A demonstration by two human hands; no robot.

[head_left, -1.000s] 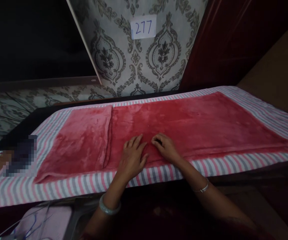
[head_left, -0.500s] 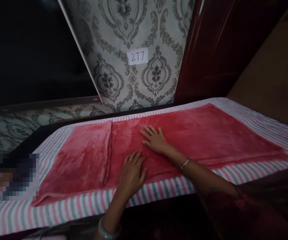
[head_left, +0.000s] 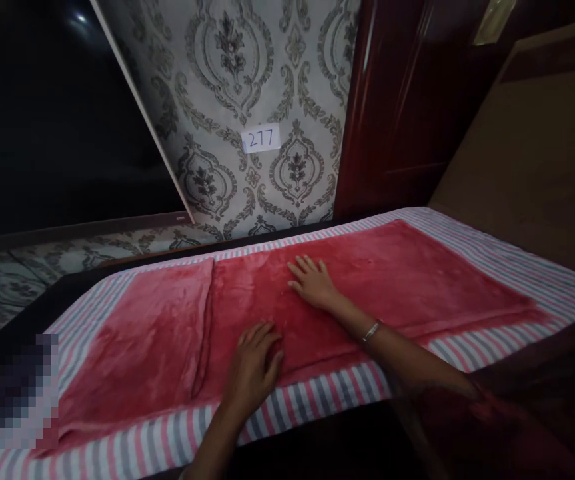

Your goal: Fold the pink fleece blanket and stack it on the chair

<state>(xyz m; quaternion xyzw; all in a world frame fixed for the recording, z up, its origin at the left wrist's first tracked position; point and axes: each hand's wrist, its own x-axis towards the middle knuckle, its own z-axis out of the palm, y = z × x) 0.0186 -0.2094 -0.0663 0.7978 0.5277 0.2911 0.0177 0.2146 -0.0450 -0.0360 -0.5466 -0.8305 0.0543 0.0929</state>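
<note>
A: Dial centred on the sample, wall (head_left: pixel 217 40) at 12. What do we log?

B: A red plush blanket (head_left: pixel 392 287), flat on a striped cloth (head_left: pixel 312 399) over the dark worktop (head_left: pixel 32 303). A doubled-over panel (head_left: pixel 142 340) lies at 9 o'clock.

A: Our handling estimate?

B: Soft, limp, not fragile. Layered, so probably moderately heavy when lifted whole. We expect layers to slide if only the top one is caught; we would pinch the stacked near edge (head_left: pixel 492 323), around 3 to 4 o'clock, thumb beneath.

A: Hands?

B: Right hand (head_left: pixel 312 283) toward 1, flat, fingers spread. Left hand (head_left: pixel 252 363) toward 8, fingers loosely bent, thumb apart. We see neither clamped on anything.

A: Appearance?

B: Uneven colour: deep red mid-field, paler pink patches at 9 and 3, faint creases.
</note>
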